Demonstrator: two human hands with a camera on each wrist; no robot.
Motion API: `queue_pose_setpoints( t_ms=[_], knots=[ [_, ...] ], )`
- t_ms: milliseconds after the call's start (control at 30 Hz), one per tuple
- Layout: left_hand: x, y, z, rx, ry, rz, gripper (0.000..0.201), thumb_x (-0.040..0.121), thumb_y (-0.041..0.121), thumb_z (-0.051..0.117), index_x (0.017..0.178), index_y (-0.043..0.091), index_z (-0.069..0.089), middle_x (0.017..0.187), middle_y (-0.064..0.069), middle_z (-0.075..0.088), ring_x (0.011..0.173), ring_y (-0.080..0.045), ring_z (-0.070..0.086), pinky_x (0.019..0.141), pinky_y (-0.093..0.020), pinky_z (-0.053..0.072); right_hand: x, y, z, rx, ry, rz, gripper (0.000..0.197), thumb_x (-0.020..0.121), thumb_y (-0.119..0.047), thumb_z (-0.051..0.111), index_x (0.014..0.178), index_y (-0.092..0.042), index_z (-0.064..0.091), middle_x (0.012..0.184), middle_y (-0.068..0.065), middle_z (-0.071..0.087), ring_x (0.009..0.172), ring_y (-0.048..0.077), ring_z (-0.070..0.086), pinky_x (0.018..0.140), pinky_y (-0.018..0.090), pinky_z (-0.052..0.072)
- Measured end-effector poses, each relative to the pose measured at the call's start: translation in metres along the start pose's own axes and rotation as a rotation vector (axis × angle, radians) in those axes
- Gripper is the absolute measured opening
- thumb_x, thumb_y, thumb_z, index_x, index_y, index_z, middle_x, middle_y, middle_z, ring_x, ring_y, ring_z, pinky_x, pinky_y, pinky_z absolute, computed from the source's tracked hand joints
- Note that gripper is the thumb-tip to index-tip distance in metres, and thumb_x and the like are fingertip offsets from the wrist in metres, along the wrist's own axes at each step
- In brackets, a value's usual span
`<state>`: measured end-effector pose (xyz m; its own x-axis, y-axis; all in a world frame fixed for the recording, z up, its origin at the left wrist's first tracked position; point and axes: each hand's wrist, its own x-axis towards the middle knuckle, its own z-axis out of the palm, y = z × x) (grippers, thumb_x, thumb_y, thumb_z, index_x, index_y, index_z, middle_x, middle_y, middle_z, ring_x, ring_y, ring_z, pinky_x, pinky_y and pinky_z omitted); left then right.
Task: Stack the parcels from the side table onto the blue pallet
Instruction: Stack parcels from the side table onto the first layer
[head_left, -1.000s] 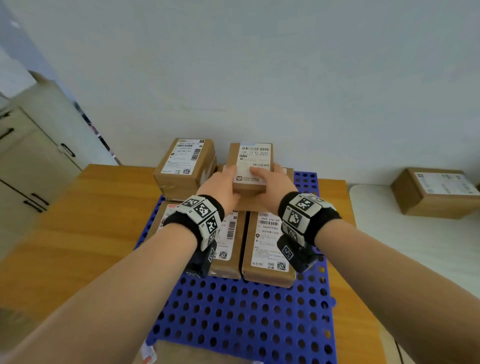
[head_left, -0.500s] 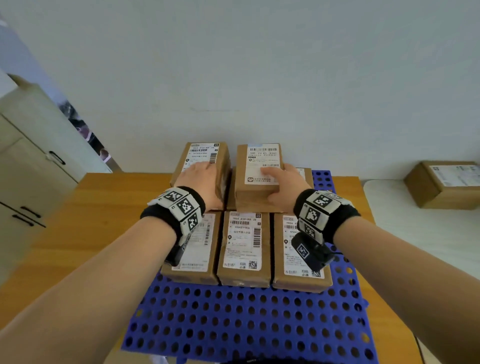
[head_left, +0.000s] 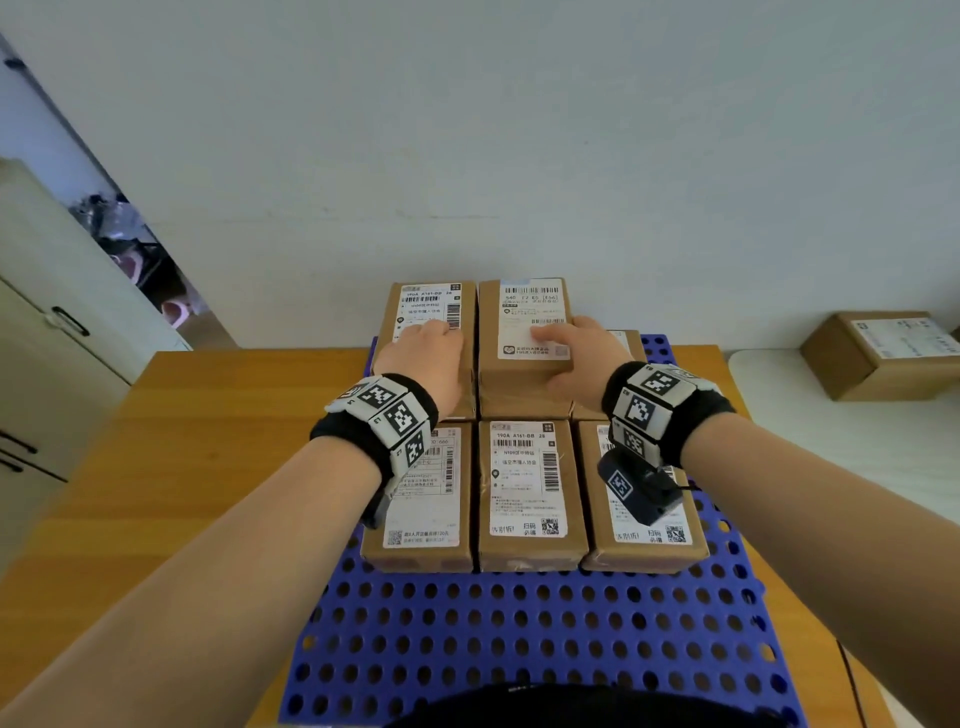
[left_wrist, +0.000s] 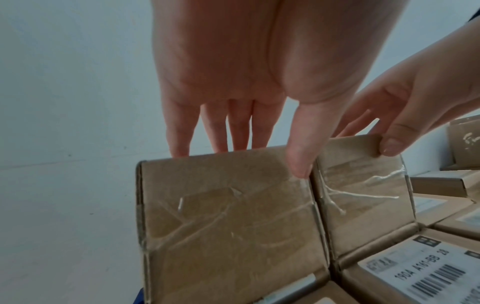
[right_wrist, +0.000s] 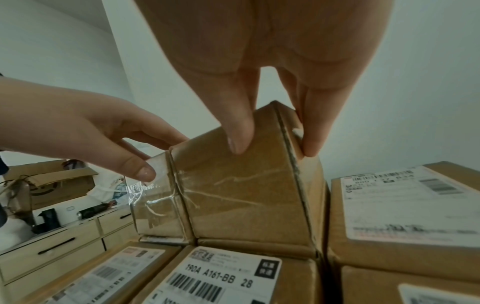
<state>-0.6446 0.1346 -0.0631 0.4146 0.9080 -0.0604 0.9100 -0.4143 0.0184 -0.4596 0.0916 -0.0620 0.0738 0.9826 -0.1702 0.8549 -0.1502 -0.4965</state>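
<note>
Settling the upper-tier brown cardboard parcel with the white shipping label (head_left: 524, 332) squarely is the step in hand, and it looks best done by pressing it flush against its neighbour while keeping its edges in line with the boxes beneath. That parcel sits on the second layer at the back middle of the blue perforated plastic pallet (head_left: 519, 639), touching the taller-standing brown cardboard parcel on the left (head_left: 431, 306). The right hand (head_left: 571, 353) grips the middle parcel at its near right corner, thumb on the front face and fingers curled down the side, as the right wrist view shows. The left hand (head_left: 426, 358) lies with fingers straight and together over the top of the left parcel, thumb tip in the seam between the two boxes. A gentle inward squeeze from both hands should close that seam without skewing either box; pushing too hard toward the wall could slide them off their base row. One more brown cardboard parcel (head_left: 883, 353) waits on the white side table (head_left: 831, 441) to the right. Compared with half a second ago, the hands sit in much the same places, and the two upper boxes now look closer and better aligned.
</note>
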Motion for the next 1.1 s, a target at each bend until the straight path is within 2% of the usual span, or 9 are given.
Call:
queue_pose_setpoints(
  t_ms=[267,500,700,900,1100],
  knots=[
    [0.002,-0.001,0.002,-0.004,0.008,-0.002,0.039,0.088,0.020,0.059,0.125,0.014,0.051,0.124,-0.005,0.053,0.111,-0.024,0.051,0.087,-0.043,0.051,-0.003,-0.002,-0.003,-0.052,-0.012,0.003,0.063,0.084,-0.009,0.062,0.140,-0.024,0.038,0.140,0.007,0.036,0.125,0.025,0.043,0.098,0.028,0.041],
    [-0.001,0.000,0.001,-0.038,0.005,-0.001,0.044,0.091,0.028,0.053,0.132,0.014,0.047,0.134,-0.005,0.047,0.121,-0.025,0.046,0.096,-0.043,0.046,-0.004,-0.002,-0.001,-0.069,-0.012,0.005,0.063,0.085,-0.008,0.061,0.141,-0.025,0.037,0.142,0.007,0.033,0.125,0.025,0.043,0.099,0.030,0.042],
    [-0.007,0.003,0.002,-0.015,0.030,0.008,0.054,0.089,0.034,0.056,0.137,0.014,0.041,0.142,-0.004,0.041,0.131,-0.024,0.039,0.106,-0.042,0.037,-0.006,-0.002,-0.001,-0.069,-0.010,-0.004,0.063,0.086,-0.008,0.059,0.142,-0.026,0.036,0.143,0.007,0.031,0.126,0.026,0.042,0.100,0.030,0.042],
    [-0.009,0.005,0.000,-0.031,0.025,0.011,0.058,0.089,0.038,0.057,0.139,0.014,0.039,0.144,-0.005,0.039,0.133,-0.024,0.037,0.108,-0.042,0.033,-0.011,-0.005,0.000,-0.103,0.002,0.008,0.061,0.090,-0.005,0.051,0.144,-0.026,0.031,0.152,0.008,0.015,0.131,0.027,0.038,0.102,0.028,0.040],
    [-0.011,0.013,-0.007,-0.081,0.041,0.064,0.059,0.089,0.037,0.056,0.140,0.014,0.038,0.143,-0.006,0.040,0.132,-0.025,0.038,0.109,-0.041,0.033,-0.020,-0.006,0.001,-0.098,0.031,0.069,0.065,0.090,-0.005,0.052,0.145,-0.030,0.029,0.157,0.006,0.007,0.138,0.027,0.029,0.106,0.030,0.036]
  ],
)
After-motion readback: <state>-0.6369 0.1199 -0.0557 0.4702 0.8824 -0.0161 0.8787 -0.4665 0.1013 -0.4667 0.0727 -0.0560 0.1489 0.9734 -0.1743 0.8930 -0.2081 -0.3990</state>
